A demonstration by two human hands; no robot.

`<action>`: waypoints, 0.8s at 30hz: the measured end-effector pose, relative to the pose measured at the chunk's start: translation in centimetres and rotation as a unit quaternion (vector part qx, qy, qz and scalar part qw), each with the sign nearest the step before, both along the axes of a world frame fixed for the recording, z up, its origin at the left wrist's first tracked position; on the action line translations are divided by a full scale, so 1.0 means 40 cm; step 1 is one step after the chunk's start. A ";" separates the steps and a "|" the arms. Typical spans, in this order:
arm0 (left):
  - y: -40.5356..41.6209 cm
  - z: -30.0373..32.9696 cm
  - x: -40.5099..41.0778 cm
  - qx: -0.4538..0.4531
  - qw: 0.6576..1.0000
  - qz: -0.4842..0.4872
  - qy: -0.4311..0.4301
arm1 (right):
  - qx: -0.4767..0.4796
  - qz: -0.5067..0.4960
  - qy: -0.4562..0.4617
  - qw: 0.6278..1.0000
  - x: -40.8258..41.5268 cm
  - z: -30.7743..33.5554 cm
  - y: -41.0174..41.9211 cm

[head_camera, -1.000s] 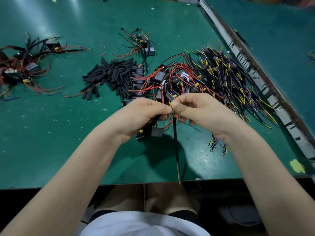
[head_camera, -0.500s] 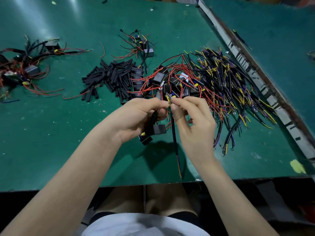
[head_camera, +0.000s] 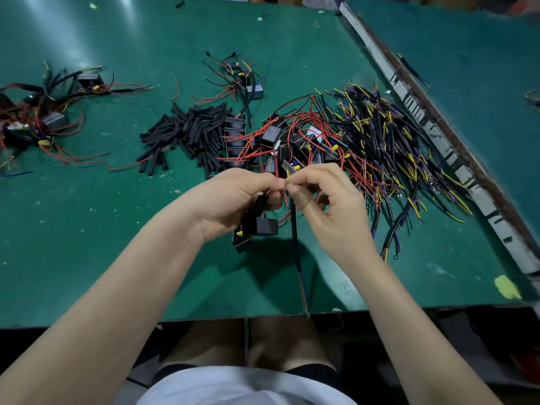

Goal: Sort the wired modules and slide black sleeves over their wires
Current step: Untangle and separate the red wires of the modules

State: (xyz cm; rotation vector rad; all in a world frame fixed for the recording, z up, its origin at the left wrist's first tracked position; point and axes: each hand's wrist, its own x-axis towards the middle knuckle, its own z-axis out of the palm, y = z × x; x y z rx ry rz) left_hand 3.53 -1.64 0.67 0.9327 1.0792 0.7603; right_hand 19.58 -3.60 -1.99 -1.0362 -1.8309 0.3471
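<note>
Here both hands pinch: left hand (head_camera: 233, 200) grips boxy black modules (head_camera: 264, 226); right hand (head_camera: 330, 209) pinches a slim matte sleeve (head_camera: 294, 229).

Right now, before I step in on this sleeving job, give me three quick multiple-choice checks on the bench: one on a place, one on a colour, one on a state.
1. Where does the pile of loose black sleeves lie?
A. left of the red-wired module heap
B. at the table's near edge
C. on the person's lap

2. What colour is the table top?
A. grey
B. green
C. white

3. What is the left hand doing?
A. lying flat on the table
B. hanging idle
C. gripping black modules while its fingertips meet those of the right hand

Answers: 1 A, the sleeves lie beside the heap, on its left. 2 B, the surface is green throughout. 3 C, the modules hang below its curled fingers, and a sleeved wire hangs down between the hands.
</note>
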 end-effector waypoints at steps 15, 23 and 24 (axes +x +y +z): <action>-0.012 0.013 0.001 0.134 0.968 -0.015 0.210 | -0.228 -0.047 0.170 0.957 -0.021 -0.010 -0.021; -0.036 0.009 0.024 0.392 0.733 -0.028 0.555 | -0.146 -0.067 -0.116 0.980 -0.008 -0.013 -0.016; -0.039 0.003 0.019 0.403 0.730 -0.039 0.551 | -0.153 -0.054 -0.138 0.977 -0.003 -0.007 -0.013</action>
